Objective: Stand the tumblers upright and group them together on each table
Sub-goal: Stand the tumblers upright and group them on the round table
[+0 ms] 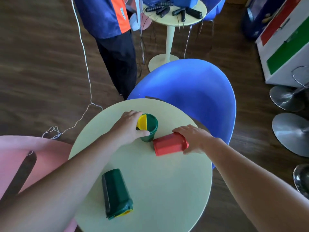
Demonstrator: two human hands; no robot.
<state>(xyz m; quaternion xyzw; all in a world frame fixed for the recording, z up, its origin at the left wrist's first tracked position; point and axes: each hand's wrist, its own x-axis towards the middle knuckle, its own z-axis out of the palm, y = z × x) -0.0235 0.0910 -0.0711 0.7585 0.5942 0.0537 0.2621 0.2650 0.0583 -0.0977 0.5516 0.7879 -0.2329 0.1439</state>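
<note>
On the round pale table [175, 190] a green tumbler with a yellow lid flap [149, 126] stands upright near the far side. My left hand [128, 126] wraps around it from the left. Just to its right a red tumbler [168, 146] lies on its side, lid end to the right, and my right hand [194, 139] grips that lid end. A second green tumbler [115, 193] lies on its side near the front of the table, its lid end toward me, untouched.
A blue chair [192, 87] stands behind the table and a pink chair [25, 158] at the left. A person [113, 39] stands beyond the table. A second round table [177, 20] holds several black handles. Metal stool bases [291, 133] sit at the right.
</note>
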